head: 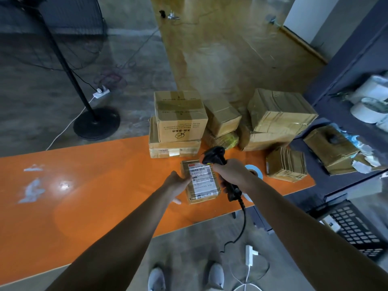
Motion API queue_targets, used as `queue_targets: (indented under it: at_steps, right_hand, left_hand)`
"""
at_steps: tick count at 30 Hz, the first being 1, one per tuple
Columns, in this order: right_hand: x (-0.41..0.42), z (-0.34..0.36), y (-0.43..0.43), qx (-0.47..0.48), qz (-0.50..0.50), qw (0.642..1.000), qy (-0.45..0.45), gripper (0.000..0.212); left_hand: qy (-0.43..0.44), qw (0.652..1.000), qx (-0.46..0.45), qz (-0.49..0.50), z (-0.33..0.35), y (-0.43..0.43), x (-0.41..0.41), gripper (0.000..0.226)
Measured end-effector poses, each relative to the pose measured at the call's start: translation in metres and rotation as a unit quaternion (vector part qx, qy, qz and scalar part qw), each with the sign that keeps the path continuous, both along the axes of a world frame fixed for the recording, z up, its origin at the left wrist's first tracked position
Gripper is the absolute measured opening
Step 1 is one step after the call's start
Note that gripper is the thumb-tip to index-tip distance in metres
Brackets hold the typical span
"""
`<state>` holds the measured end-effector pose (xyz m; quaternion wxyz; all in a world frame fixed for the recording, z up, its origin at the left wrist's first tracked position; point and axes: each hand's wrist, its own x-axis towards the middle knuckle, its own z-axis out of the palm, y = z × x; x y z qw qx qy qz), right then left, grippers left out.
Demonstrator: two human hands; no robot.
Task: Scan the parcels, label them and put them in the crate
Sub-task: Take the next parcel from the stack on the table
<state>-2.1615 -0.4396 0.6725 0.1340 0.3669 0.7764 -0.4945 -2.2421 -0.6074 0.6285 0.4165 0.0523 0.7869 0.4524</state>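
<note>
The right hand (230, 172) is wrapped tight round the grip of a black handheld barcode scanner (214, 155), whose head tips down and to the left toward a small brown cardboard parcel with a white printed label (202, 181). The left hand (178, 182) lies spread against that parcel's left edge, fingers straight, steadying rather than gripping. The parcel lies flat on the glossy orange table (84, 175), near its front edge, between the two hands.

This looks like the scanning step. To do it well, aim the scanner's window squarely at the barcode near the label's top, hold the parcel flat so it cannot slide, and tilt a little to dodge glare off the tape (the table shows bright reflections).

Just beside the right wrist sits one blue-and-white roll of tape or labels (255, 170). Behind it is a pile of brown cardboard boxes (179, 114): I count six stacked in pairs, plus one ribbed bundle (286, 164) at the right, so eight parcels on the table in all, as far as the blur allows. One scanner, one roll. One black latticed plastic crate (354, 227) stands low at the right, well apart from the parcel.
</note>
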Motion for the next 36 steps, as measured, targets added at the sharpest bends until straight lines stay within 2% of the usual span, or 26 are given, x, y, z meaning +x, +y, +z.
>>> queue_targets:
  at_steps: [10,24,31,36]
  right_hand:
    - [0.002,0.010,-0.010,-0.005,-0.016,1.000,-0.013,0.024]
    - [0.009,0.007,-0.005,-0.051,-0.035,0.998,-0.009,0.021]
    - [0.017,-0.010,0.017,-0.053,-0.092,0.994,0.009,0.016]
    - [0.022,-0.043,0.043,-0.040,-0.117,0.992,-0.002,0.009]
  left_hand:
    - [0.052,0.998,-0.018,-0.023,0.006,-0.002,-0.003,0.053]
    - [0.130,0.984,-0.094,-0.082,0.003,0.009,-0.010,0.054]
    - [0.164,0.976,-0.121,-0.076,-0.003,0.029,-0.005,0.061]
    - [0.247,0.956,-0.139,-0.078,-0.007,0.045,0.003,0.067]
